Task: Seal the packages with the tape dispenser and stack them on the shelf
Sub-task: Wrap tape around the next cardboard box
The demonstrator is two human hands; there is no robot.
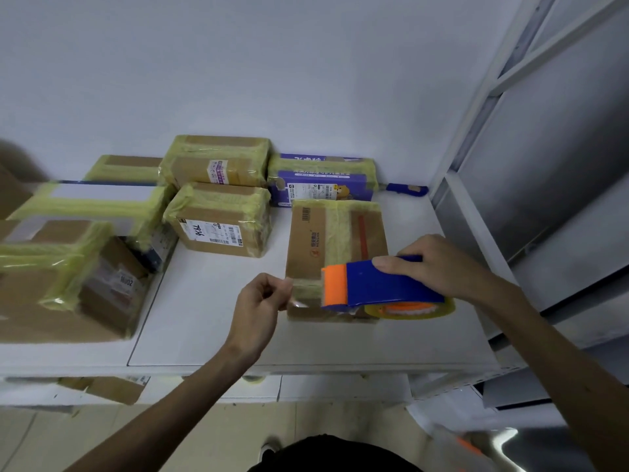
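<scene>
While right hand (439,264) grips tape dispenser (381,284) | left hand (262,301) pinches tape end (296,303) | box (306,253) logo unreadable

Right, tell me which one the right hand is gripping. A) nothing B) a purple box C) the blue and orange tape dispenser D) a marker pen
C: the right hand curls over the blue and orange tape dispenser, held at the near end of the cardboard box, while the left hand pinches the tape end.
</scene>
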